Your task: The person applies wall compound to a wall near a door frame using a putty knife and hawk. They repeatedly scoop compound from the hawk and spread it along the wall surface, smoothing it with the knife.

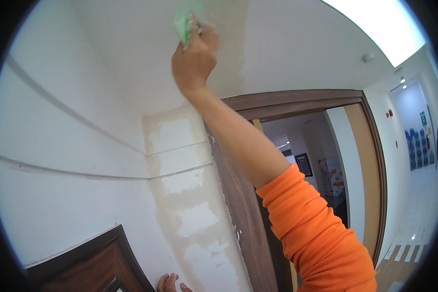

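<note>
Raised high, my right hand [194, 65] is closed around a green putty spreader [182, 27], which is blurred by motion. The spreader is at the white surface above the door frame, next to a beige patch [231, 46]; whether its edge touches is hard to make out. Only the fingertips of my left hand [171, 283] come into view at the lower edge, in front of the patched wall. They are apart, and nothing shows in them; the rest of that hand is out of the picture.
Beige and white filler patches [177, 187] run down the wall strip beside the brown door frame [243, 209]. A dark wooden frame [92, 253] stands lower left. Right of the doorway, a corridor [413, 194] holds stacked blue water bottles [417, 148]. A bright light panel [384, 24] is overhead.
</note>
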`<state>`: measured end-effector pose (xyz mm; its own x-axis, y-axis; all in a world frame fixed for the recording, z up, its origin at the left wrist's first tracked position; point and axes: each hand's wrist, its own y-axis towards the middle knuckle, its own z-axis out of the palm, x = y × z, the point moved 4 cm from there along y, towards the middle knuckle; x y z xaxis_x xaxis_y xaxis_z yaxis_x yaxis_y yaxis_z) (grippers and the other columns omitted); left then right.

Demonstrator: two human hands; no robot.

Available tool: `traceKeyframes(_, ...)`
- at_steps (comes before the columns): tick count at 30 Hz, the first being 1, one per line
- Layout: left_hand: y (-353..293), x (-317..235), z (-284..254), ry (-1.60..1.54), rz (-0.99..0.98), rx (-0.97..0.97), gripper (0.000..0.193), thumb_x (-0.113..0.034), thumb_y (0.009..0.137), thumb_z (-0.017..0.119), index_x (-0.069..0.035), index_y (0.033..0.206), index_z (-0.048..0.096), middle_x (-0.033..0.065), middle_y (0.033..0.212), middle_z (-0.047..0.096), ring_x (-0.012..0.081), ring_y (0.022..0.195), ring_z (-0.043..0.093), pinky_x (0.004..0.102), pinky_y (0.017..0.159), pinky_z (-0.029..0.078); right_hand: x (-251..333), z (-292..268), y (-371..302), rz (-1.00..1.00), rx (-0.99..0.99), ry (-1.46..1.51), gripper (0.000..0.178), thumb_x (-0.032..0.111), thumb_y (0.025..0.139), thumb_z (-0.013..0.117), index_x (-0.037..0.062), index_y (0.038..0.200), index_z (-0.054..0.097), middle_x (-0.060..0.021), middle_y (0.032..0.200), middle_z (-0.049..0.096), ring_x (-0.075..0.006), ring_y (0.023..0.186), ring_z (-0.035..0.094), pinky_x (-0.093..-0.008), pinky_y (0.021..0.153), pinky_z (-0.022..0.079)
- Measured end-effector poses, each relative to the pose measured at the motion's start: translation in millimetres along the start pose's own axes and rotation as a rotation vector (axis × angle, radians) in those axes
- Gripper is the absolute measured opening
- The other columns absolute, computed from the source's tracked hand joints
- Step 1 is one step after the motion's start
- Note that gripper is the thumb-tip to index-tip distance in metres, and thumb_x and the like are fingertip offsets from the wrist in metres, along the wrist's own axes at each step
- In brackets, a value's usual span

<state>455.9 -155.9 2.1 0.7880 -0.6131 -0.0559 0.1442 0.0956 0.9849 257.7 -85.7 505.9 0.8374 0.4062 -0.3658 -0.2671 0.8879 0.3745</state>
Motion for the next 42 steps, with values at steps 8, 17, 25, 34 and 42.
traceKeyframes(8, -2, 5, 0, -0.009, 0.049, -0.003, 0.03, -0.009, 0.095, 0.063, 0.003, 0.122, 0.064, 0.019, 0.108, 0.071, 0.0403, 0.108, 0.063, 0.0517, 0.098, 0.048, -42, -15, 39, -0.224, -0.234, -0.243, 0.062, -0.004, 0.079, 0.062, 0.0112, 0.139, 0.061, -0.0133, 0.124, 0.057, -0.0339, 0.112, 0.052, -0.0453, 0.09, 0.042)
traceKeyframes(17, -2, 5, -3, 0.011, 0.063, -0.017, 0.03, -0.013, 0.096, 0.063, 0.003, 0.121, 0.064, 0.0197, 0.11, 0.071, 0.0413, 0.106, 0.063, 0.0526, 0.097, 0.049, -66, -47, -4, 0.009, -0.08, -0.141, 0.056, -0.001, 0.087, 0.056, 0.0052, 0.143, 0.056, -0.0193, 0.125, 0.059, -0.036, 0.119, 0.054, -0.0496, 0.097, 0.044)
traceKeyframes(25, -2, 7, 1, 0.014, 0.066, 0.017, 0.032, -0.01, 0.093, 0.064, 0.002, 0.123, 0.063, 0.0191, 0.113, 0.07, 0.0409, 0.108, 0.062, 0.0526, 0.098, 0.049, -6, 22, 7, 0.02, -0.11, -0.137, 0.052, -0.001, 0.085, 0.063, -0.0003, 0.136, 0.059, -0.0227, 0.123, 0.058, -0.04, 0.121, 0.052, -0.051, 0.103, 0.042)
traceKeyframes(34, -4, 10, 1, -0.014, 0.041, 0.002, 0.033, -0.009, 0.094, 0.064, 0.003, 0.125, 0.062, 0.0199, 0.114, 0.07, 0.0405, 0.11, 0.062, 0.0526, 0.099, 0.048, -33, -31, 5, -0.189, -0.174, -0.198, 0.064, -0.008, 0.076, 0.062, 0.015, 0.136, 0.066, -0.0106, 0.116, 0.061, -0.0319, 0.104, 0.057, -0.042, 0.086, 0.044)
traceKeyframes(42, -6, 9, 0, -0.033, 0.04, -0.013, 0.032, -0.009, 0.095, 0.063, 0.003, 0.125, 0.062, 0.0197, 0.112, 0.07, 0.0412, 0.11, 0.062, 0.0528, 0.1, 0.048, -32, -18, -9, -0.466, 0.034, -0.147, 0.056, 0.0, 0.08, 0.065, 0.0104, 0.135, 0.065, -0.012, 0.114, 0.063, -0.0328, 0.107, 0.058, -0.0446, 0.088, 0.043)
